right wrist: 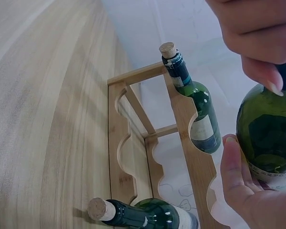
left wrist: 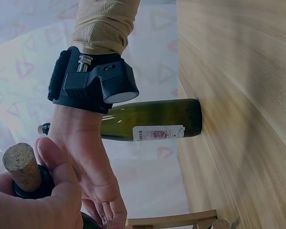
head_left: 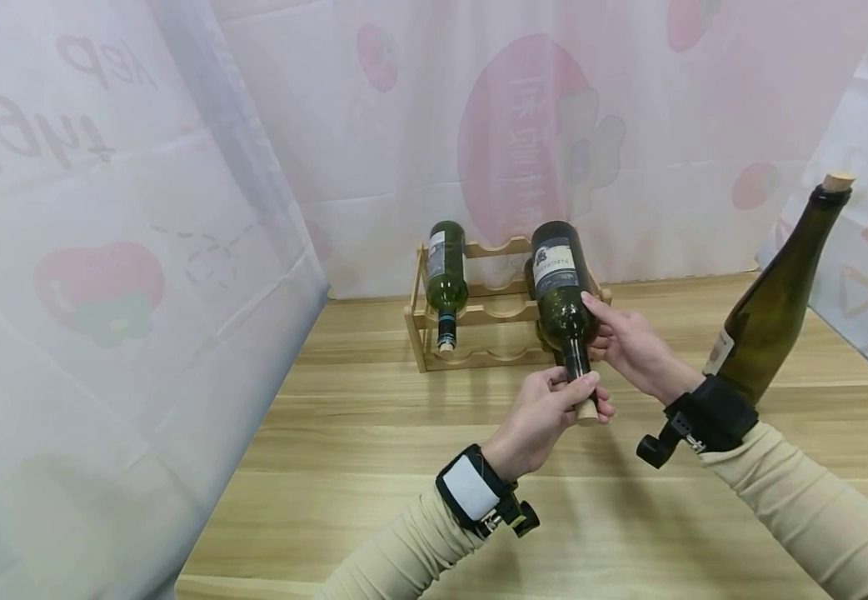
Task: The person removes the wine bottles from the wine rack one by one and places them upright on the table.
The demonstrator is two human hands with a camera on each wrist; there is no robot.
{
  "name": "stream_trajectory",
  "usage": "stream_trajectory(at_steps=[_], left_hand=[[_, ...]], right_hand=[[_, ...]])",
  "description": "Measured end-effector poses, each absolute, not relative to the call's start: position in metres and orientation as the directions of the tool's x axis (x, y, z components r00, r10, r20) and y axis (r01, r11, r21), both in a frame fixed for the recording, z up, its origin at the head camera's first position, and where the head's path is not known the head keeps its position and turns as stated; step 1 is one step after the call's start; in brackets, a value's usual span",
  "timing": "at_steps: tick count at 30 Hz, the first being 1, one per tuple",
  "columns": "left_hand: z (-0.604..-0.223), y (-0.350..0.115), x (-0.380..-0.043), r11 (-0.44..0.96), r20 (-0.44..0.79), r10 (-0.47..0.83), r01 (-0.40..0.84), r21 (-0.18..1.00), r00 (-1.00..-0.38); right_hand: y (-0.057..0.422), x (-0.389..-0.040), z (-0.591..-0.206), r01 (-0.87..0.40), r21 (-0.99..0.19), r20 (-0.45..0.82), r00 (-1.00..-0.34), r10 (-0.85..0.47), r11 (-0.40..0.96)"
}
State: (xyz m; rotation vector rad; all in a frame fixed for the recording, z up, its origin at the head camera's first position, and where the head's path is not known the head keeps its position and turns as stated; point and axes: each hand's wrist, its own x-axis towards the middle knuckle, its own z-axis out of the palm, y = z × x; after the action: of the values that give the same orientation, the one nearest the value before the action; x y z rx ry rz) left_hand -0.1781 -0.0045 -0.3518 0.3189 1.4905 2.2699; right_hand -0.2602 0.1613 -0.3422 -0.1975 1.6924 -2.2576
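A dark green wine bottle [head_left: 565,308] tilts over the right part of a wooden wine rack [head_left: 490,315], its corked neck pointing toward me. My left hand [head_left: 541,419] grips the neck just behind the cork [left wrist: 23,164]. Around the shoulder of the same bottle my right hand [head_left: 640,352] curls, thumb on top and fingers at the side and beneath. Another corked bottle [head_left: 446,271] lies in the rack's upper left hollow. Low in the rack, a third bottle [right wrist: 152,214] shows in the right wrist view; the held one mostly covers it in the head view.
A tall olive-green bottle [head_left: 767,325] stands upright on the wooden table [head_left: 374,442], just beyond my right wrist. White printed cloth [head_left: 404,125] hangs behind the rack and along both sides.
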Motion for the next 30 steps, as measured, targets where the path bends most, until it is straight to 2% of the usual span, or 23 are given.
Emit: stream_trajectory(at_steps=[30], left_hand=[[-0.352, 0.004, -0.179, -0.346, -0.047, 0.460, -0.228, 0.910, -0.887]], right_hand=[[0.173, -0.254, -0.338, 0.148, -0.964, -0.068, -0.942, -0.330, -0.223]])
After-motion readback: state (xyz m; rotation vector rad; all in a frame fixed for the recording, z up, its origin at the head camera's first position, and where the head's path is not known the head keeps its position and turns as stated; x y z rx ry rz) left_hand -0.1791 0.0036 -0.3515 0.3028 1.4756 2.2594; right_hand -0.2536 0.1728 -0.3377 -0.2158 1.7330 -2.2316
